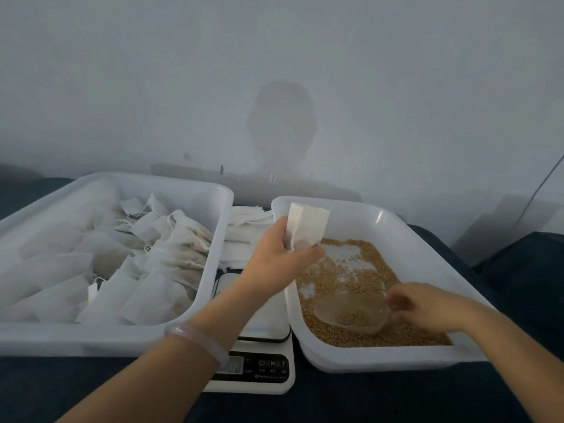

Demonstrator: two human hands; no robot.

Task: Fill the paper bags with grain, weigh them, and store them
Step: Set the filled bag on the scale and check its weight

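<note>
My left hand [282, 254] grips a white paper bag [306, 228], held upright over the left edge of the right-hand white tray [427, 248]. That tray holds brown grain [345, 276], with bare patches in the middle. My right hand [427, 306] holds a clear plastic scoop [351, 312] lying in the grain, with some grain inside it. Between the two trays sits a white digital scale [265, 364], its platform partly hidden under my left forearm. The left white tray [106, 343] holds several filled white bags [146, 270].
A stack of flat empty bags [247, 233] lies behind the scale, between the trays. Everything rests on a dark blue cloth surface [335, 401]. A pale wall rises directly behind the trays, and a thin cable [540, 187] hangs at the far right.
</note>
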